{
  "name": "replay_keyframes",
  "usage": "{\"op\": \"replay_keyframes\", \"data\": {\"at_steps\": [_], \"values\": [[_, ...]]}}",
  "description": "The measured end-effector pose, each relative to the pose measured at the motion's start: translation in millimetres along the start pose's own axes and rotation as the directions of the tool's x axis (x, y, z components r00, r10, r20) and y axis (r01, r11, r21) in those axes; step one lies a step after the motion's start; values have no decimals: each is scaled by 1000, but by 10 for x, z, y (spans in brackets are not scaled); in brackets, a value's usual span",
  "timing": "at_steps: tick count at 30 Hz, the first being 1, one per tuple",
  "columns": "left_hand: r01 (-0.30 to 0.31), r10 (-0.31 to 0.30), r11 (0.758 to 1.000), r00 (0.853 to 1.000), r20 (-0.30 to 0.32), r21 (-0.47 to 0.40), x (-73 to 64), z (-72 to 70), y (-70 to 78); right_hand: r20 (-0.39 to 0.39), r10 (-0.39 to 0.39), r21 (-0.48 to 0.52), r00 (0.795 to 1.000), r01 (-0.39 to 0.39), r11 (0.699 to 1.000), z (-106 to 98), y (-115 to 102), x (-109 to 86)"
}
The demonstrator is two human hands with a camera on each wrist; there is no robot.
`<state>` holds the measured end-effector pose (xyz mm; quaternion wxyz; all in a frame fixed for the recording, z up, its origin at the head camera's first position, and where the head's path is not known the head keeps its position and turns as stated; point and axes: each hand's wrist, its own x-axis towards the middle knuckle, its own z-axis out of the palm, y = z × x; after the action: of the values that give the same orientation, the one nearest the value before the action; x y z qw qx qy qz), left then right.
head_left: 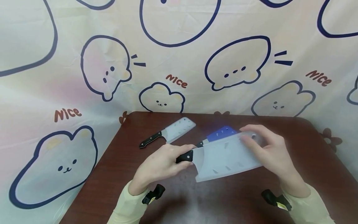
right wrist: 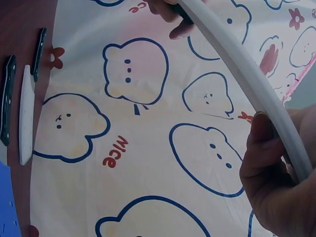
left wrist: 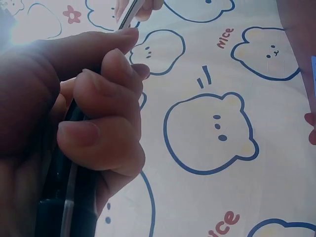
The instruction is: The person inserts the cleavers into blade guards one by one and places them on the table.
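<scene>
My left hand (head_left: 160,163) grips the black handle (head_left: 185,156) of a cleaver, raised above the table with its blade pointing right. A whitish blade cover (head_left: 226,158) with small slots encloses most of the blade; a strip of bare metal shows beside the handle. At the far end of the cover, my right hand (head_left: 272,152) pinches it between thumb and fingers. In the left wrist view, curled fingers (left wrist: 106,143) wrap the dark handle. The right wrist view shows the cover (right wrist: 247,74) edge-on, with the thumb against one face.
Behind, on the brown table (head_left: 117,174), lies another cleaver in a white cover (head_left: 180,130), its black handle (head_left: 151,139) toward the left. A knife in a blue cover (head_left: 222,133) lies partly hidden behind the held cleaver. A patterned cloth (head_left: 195,62) hangs around the table.
</scene>
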<state>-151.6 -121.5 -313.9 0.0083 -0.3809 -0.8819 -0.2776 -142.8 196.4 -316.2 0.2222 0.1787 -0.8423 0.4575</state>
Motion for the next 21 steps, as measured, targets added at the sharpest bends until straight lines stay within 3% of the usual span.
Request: {"op": "replay_keyframes", "data": {"at_steps": [8,14,18,21], "values": [[5,-5,1000,1000,-6,-1,11,35,14,7,-43,-5,999,43,999,-38,36,27],[29,-29,998,1000,-3,-51,33,88,25,8,-45,-18,999,45,999,-68,108,67],[32,-30,996,999,19,-88,113,181,-2,18,3,-54,1000,-2,999,-152,213,105],[27,-21,995,998,64,-92,179,264,-55,40,81,-99,996,-77,992,-204,306,112]]}}
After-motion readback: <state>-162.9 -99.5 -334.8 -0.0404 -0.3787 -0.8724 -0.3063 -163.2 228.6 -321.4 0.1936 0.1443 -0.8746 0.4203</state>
